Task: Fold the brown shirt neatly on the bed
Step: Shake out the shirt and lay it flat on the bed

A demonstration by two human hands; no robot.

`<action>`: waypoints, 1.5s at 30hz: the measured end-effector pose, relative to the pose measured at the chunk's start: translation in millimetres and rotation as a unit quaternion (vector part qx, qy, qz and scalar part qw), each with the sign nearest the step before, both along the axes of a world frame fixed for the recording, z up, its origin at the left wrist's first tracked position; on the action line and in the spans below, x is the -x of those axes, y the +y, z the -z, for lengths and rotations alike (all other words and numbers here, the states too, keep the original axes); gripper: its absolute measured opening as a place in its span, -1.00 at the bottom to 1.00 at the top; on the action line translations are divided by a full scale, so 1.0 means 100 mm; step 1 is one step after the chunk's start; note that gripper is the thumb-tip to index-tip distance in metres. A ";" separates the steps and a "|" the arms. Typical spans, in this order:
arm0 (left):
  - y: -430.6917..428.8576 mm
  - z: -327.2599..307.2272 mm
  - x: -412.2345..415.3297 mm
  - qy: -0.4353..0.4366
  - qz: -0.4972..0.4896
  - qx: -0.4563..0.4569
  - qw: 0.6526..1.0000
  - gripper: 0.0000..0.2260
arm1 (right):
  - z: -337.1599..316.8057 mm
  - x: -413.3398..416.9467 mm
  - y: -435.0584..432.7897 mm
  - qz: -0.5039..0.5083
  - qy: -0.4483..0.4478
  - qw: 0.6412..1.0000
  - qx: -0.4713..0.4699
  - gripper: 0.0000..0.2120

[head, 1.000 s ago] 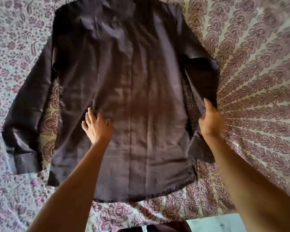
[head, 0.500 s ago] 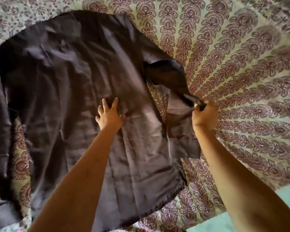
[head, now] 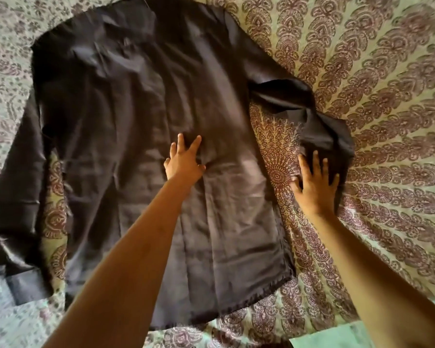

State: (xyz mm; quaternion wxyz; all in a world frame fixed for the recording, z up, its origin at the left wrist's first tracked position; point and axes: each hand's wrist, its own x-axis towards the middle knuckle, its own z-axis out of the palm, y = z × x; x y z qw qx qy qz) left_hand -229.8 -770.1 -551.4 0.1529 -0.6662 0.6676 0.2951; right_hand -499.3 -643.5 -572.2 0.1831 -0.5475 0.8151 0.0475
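Note:
The dark brown long-sleeved shirt point(head: 126, 136) lies spread flat on the bed, collar at the top, hem near me. My left hand point(head: 183, 162) rests flat on the middle of the shirt's body, fingers spread. My right hand point(head: 314, 182) lies with straight fingers on the bunched right sleeve point(head: 322, 136), which is folded back on itself beside the body. The shirt's left sleeve point(head: 15, 197) runs straight down the left side, its cuff at the lower left.
A patterned bedsheet point(head: 374, 96) in cream with maroon motifs covers the bed all around the shirt. A pale green strip point(head: 337, 337) shows past the bed's near edge at the lower right.
My right hand has let go of the sleeve it was pinching and now lies flat on it. My left hand stays on the shirt's body. The view has swung left, showing the left sleeve again.

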 end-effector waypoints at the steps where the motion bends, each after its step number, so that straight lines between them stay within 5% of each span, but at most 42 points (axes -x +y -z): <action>1: 0.00 0.00 -0.02 0.002 0.002 -0.001 1.000 -0.32 | -0.03 0.05 0.03 -0.002 0.012 1.000 0.018 -0.37; 8: 0.01 0.03 -0.20 0.084 -0.021 0.021 0.996 -0.45 | -0.21 0.65 0.42 -0.054 0.155 0.986 -0.001 -0.36; 11: 0.21 0.01 -0.40 0.136 -0.030 0.079 0.987 -0.53 | -0.26 0.37 0.50 0.029 0.135 0.989 0.059 -0.53; 16: 0.85 0.04 -1.01 0.085 -0.059 0.193 0.976 -0.59 | -0.13 -0.58 0.24 0.071 0.016 0.982 0.172 -0.66; 21: 1.32 0.08 -1.71 -0.007 -0.127 0.188 0.974 -0.51 | 0.09 -0.99 0.00 0.222 -0.082 0.961 0.144 -0.61; 31: 1.33 0.37 -2.62 -0.032 -0.158 0.147 0.976 -0.55 | 0.09 -0.97 -0.04 0.289 -0.045 0.943 0.161 -0.71; 35: 1.14 0.28 -2.59 -0.008 -0.332 0.285 0.899 -0.63 | 0.04 -1.05 -0.28 0.301 -0.072 0.936 0.170 -0.61; 38: 0.80 0.22 -2.67 -0.017 -0.427 0.273 0.862 -0.66 | 0.00 -1.04 -0.59 0.315 -0.088 0.932 0.154 -0.67; 45: 0.49 0.31 -2.91 -0.098 -0.368 0.216 0.899 -0.54 | 0.16 -1.06 -0.76 0.352 -0.050 0.922 0.154 -0.56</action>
